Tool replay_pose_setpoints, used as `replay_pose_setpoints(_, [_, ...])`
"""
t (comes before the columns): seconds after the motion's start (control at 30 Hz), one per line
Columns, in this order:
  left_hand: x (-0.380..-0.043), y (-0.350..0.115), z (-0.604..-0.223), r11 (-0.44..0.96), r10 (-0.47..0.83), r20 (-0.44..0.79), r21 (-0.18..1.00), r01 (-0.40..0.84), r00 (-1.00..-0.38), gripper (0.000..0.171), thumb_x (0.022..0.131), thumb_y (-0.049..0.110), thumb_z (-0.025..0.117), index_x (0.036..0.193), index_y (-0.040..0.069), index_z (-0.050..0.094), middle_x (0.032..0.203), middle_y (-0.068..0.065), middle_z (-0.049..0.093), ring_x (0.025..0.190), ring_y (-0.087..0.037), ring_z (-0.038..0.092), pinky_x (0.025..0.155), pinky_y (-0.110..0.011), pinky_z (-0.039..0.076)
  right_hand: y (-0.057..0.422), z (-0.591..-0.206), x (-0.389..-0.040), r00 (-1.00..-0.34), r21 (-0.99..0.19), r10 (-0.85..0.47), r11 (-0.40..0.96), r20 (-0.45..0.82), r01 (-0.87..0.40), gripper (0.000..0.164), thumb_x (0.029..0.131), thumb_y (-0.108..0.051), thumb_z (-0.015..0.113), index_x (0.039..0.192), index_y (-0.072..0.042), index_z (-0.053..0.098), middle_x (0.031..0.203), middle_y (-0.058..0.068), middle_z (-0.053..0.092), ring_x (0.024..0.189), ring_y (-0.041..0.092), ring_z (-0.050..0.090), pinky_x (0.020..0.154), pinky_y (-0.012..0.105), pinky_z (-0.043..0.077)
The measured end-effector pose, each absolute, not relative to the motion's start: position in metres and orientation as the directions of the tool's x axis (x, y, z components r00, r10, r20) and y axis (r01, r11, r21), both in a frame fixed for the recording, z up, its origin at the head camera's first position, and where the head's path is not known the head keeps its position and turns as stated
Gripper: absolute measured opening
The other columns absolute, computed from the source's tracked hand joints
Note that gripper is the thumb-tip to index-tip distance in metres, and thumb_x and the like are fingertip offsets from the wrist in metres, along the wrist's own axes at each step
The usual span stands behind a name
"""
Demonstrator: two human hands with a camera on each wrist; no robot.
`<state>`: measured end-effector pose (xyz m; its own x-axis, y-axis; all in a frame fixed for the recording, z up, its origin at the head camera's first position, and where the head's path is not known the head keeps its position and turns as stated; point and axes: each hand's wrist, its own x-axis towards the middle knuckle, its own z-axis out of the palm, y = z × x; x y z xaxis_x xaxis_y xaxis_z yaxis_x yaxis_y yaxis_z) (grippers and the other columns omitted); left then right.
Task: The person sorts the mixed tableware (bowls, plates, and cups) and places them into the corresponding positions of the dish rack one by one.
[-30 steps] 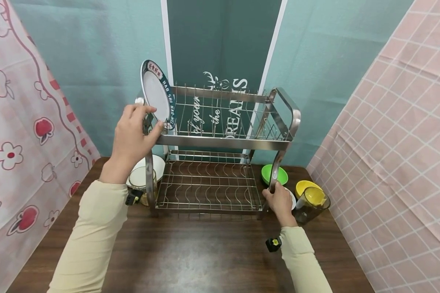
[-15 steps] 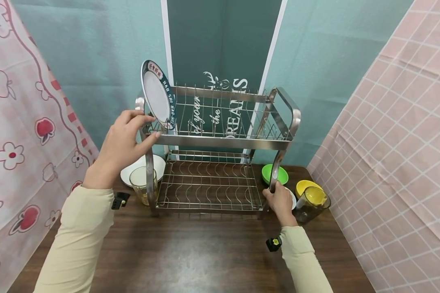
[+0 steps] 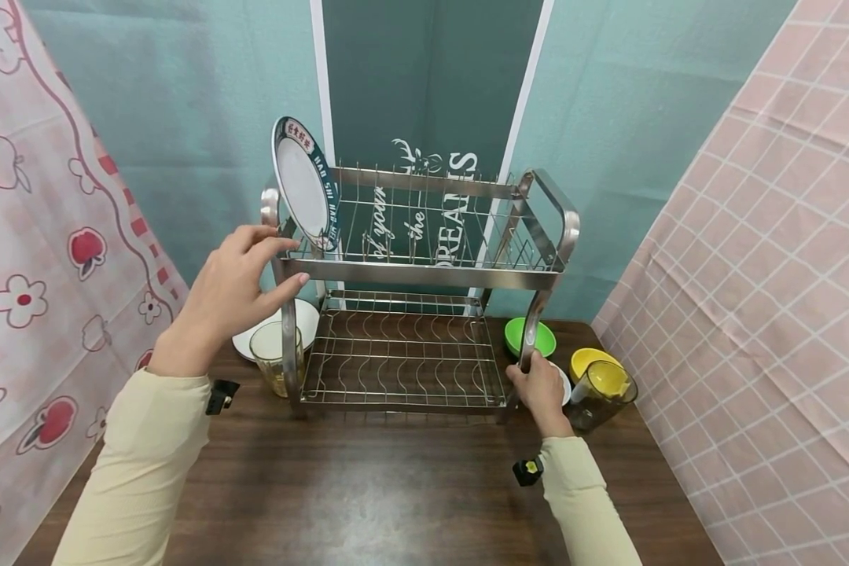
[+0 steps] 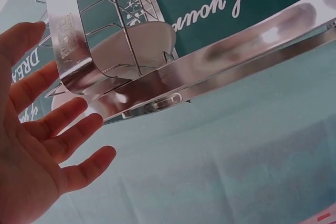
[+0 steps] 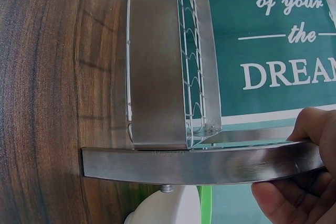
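A two-tier metal dish rack (image 3: 424, 275) stands on the wooden table. At the left end of its upper tier a white plate (image 3: 301, 189) with a dark blue lettered rim stands on edge, leaning slightly. My left hand (image 3: 226, 291) is just in front of that corner, fingers spread and apart from the plate. Nothing lies between its thumb and fingers. In the left wrist view, its fingers (image 4: 71, 137) reach beside the rack's side handle (image 4: 68, 35). My right hand (image 3: 540, 395) grips the front right leg (image 5: 210, 166) of the rack, thumb on one side and fingers curled round the other.
Left of the rack, a white bowl (image 3: 307, 321) and an amber glass (image 3: 267, 358) stand partly behind its leg. To the right are a green bowl (image 3: 531, 338), a yellow bowl (image 3: 586, 360), a dark glass (image 3: 594, 405) and a white dish (image 3: 561, 385). Cloth hangings enclose the table.
My left hand has let go of the plate and moved down and left, its fingers spreading. The plate stays standing in the rack. My right hand has kept its hold on the leg.
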<state>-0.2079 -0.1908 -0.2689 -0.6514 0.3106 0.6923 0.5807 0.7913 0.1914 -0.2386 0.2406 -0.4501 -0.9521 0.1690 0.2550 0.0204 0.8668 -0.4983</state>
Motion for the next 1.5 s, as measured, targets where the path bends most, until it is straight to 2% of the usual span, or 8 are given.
replay_pose_setpoints(0.2, [-0.204,-0.196,-0.271,0.787,0.336,0.706,0.153,0.597,-0.624,0.039,0.078,0.023,0.073,0.111,0.003,0.064,0.111,-0.021,0.054,0.092,-0.035,0.051,0.070,-0.053,0.041,0.241,-0.450,-0.238,-0.956,-0.505,0.168,0.863,0.239,0.026,0.022,0.081,-0.022,0.063,0.079,-0.005,0.051,0.067,0.010,0.054,0.058,0.028,0.050,0.055,0.043,0.038])
replay_pose_setpoints(0.4, [-0.201,-0.201,-0.272,0.786,0.340,0.701,0.154,0.599,-0.627,0.041,0.077,0.022,0.074,0.112,0.004,0.064,0.112,-0.020,0.054,0.094,-0.036,0.052,0.070,-0.054,0.041,0.242,-0.450,-0.238,-0.955,-0.510,0.180,0.859,0.234,0.037,0.023,0.081,-0.022,0.064,0.078,-0.004,0.050,0.066,0.010,0.053,0.058,0.028,0.049,0.054,0.042,0.038])
replay_pose_setpoints(1.03, [-0.200,-0.208,-0.286,0.745,0.341,0.781,0.116,0.657,-0.524,0.041,0.078,0.023,0.071,0.112,0.001,0.063,0.105,-0.020,0.058,0.086,-0.037,0.056,0.067,-0.053,0.044,0.241,-0.452,-0.239,-0.949,-0.509,0.186,0.860,0.254,0.032,0.021,0.080,-0.021,0.064,0.077,-0.006,0.050,0.065,0.010,0.053,0.058,0.029,0.049,0.054,0.042,0.038])
replay_pose_setpoints(1.3, [-0.195,-0.214,-0.285,0.785,0.310,0.749,0.145,0.602,-0.585,0.048,0.074,0.020,0.074,0.115,0.001,0.061,0.110,-0.023,0.056,0.096,-0.039,0.054,0.071,-0.057,0.043,0.239,-0.450,-0.238,-0.954,-0.518,0.177,0.855,0.242,0.027,0.020,0.080,-0.021,0.063,0.078,-0.005,0.050,0.067,0.009,0.054,0.059,0.028,0.049,0.054,0.042,0.037])
replay_pose_setpoints(1.5, [-0.196,-0.221,-0.292,0.810,0.301,0.750,0.125,0.573,-0.589,0.046,0.073,0.020,0.074,0.113,-0.001,0.062,0.107,-0.023,0.057,0.090,-0.038,0.056,0.068,-0.055,0.043,0.240,-0.450,-0.238,-0.955,-0.520,0.185,0.853,0.233,0.038,0.021,0.081,-0.021,0.063,0.078,-0.005,0.050,0.067,0.010,0.053,0.059,0.028,0.049,0.054,0.042,0.037])
